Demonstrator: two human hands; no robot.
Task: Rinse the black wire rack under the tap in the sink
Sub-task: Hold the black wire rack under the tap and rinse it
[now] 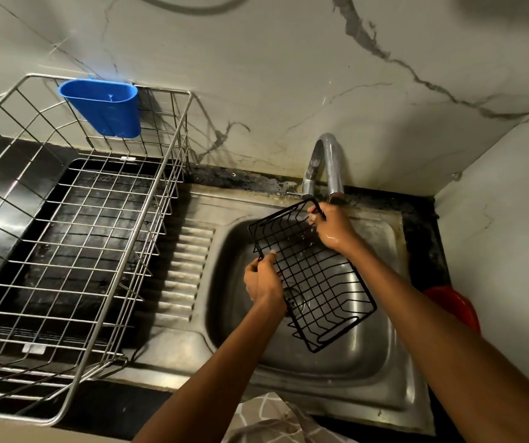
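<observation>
A black wire rack (317,282) hangs tilted over the steel sink (234,251), its far corner just below the spout of the curved chrome tap (328,161). My left hand (263,279) grips the rack's left edge. My right hand (333,228), wet and shiny, holds the rack's far corner right under the spout. A few water drops show near that corner; no clear stream is visible. The sink's drain (295,298) shows through the rack's wires.
A large steel wire dish basket (74,238) with a blue plastic cup holder (103,107) stands on the dark counter at the left. The ribbed draining board (186,266) lies between basket and sink. A red bowl (455,305) sits at the right, marble walls behind.
</observation>
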